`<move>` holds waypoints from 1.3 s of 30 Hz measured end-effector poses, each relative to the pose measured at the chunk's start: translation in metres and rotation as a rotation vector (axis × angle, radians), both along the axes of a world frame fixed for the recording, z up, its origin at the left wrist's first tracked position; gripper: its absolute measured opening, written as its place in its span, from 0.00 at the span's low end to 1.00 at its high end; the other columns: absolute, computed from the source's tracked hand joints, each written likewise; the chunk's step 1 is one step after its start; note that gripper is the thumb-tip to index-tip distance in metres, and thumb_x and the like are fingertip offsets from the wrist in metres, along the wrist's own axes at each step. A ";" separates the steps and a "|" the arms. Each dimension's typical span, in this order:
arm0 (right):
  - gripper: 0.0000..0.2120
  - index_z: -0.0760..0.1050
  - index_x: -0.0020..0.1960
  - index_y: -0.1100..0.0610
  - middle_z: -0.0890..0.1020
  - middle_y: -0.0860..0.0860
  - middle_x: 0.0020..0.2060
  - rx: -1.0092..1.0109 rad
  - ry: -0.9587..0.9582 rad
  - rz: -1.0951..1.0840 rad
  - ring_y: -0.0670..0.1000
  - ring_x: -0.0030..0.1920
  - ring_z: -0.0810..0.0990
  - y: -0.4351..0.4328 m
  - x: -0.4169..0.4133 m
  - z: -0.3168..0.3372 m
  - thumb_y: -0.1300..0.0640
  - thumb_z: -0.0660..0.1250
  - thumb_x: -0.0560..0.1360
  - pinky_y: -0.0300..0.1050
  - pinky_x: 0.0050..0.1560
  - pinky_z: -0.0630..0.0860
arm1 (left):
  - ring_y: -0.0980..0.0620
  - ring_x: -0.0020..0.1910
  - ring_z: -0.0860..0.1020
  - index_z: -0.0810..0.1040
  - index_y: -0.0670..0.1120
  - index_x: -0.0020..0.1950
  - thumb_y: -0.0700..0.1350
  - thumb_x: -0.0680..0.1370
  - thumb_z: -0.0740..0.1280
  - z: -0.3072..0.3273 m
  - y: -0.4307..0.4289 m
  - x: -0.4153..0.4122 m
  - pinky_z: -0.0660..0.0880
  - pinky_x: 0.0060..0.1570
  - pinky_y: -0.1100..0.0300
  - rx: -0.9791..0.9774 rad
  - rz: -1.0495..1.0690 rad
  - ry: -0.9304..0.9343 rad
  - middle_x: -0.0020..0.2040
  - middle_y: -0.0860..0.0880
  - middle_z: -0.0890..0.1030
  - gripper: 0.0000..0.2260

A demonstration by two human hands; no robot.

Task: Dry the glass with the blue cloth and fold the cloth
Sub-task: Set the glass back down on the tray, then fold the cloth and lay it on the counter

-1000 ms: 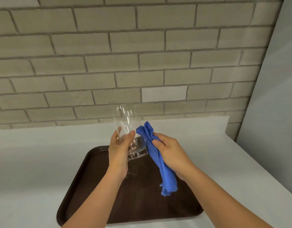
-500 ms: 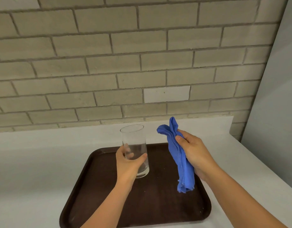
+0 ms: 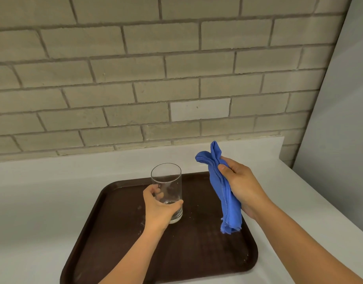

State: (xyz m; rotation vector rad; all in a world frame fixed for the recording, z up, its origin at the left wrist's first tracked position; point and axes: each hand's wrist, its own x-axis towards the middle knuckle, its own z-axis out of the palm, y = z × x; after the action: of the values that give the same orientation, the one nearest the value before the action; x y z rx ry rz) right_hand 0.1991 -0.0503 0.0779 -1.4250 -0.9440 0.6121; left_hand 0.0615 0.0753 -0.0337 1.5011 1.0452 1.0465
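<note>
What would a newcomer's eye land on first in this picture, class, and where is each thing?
The bright blue cloth stands out first, bunched in the right hand and hanging over the right side of the brown tray. Next comes the clear glass, upright near the middle of the tray with the left hand wrapped round its base. Behind both is a pale brick wall.

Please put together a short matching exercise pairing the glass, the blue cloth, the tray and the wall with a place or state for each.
Things:
1. glass
2. blue cloth
3. tray
4. brick wall

Places or states:
A. bunched in the right hand, hanging down
B. flat on the white counter, dark brown
C. upright, gripped low by the left hand
D. behind the counter, pale blocks

Pairs: 1-C, 2-A, 3-B, 4-D
</note>
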 end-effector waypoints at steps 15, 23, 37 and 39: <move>0.13 0.75 0.50 0.44 0.81 0.52 0.50 0.016 0.055 -0.008 0.47 0.47 0.79 0.006 0.005 -0.008 0.58 0.55 0.78 0.36 0.47 0.74 | 0.56 0.64 0.65 0.62 0.53 0.67 0.42 0.60 0.79 0.025 -0.037 -0.009 0.65 0.64 0.61 0.202 0.193 -0.075 0.63 0.53 0.63 0.41; 0.19 0.63 0.68 0.55 0.69 0.52 0.67 0.127 -0.390 -0.119 0.49 0.67 0.68 -0.003 -0.018 -0.014 0.62 0.55 0.77 0.41 0.67 0.65 | 0.55 0.53 0.80 0.76 0.49 0.57 0.56 0.69 0.68 0.110 -0.089 0.042 0.74 0.52 0.61 -0.163 -0.435 -0.148 0.52 0.50 0.82 0.20; 0.17 0.73 0.60 0.56 0.82 0.53 0.50 0.075 0.142 -0.145 0.52 0.53 0.79 -0.060 0.088 0.009 0.58 0.68 0.71 0.44 0.54 0.76 | 0.46 0.55 0.80 0.76 0.48 0.58 0.49 0.74 0.67 0.144 -0.088 0.107 0.75 0.59 0.46 -0.138 -0.590 -0.140 0.57 0.45 0.81 0.14; 0.08 0.78 0.49 0.57 0.84 0.52 0.41 0.097 0.127 -0.132 0.51 0.45 0.82 -0.068 0.100 0.013 0.62 0.68 0.70 0.40 0.46 0.80 | 0.47 0.52 0.81 0.79 0.50 0.51 0.49 0.72 0.69 0.143 -0.089 0.114 0.78 0.53 0.51 -0.119 -0.592 -0.107 0.53 0.46 0.83 0.09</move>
State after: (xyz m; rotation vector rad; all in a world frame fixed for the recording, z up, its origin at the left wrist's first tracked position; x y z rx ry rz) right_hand 0.2986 -0.1178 0.0909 -1.3345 -0.7634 0.5451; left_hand 0.1759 -0.0135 0.1094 1.5057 0.5211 0.6228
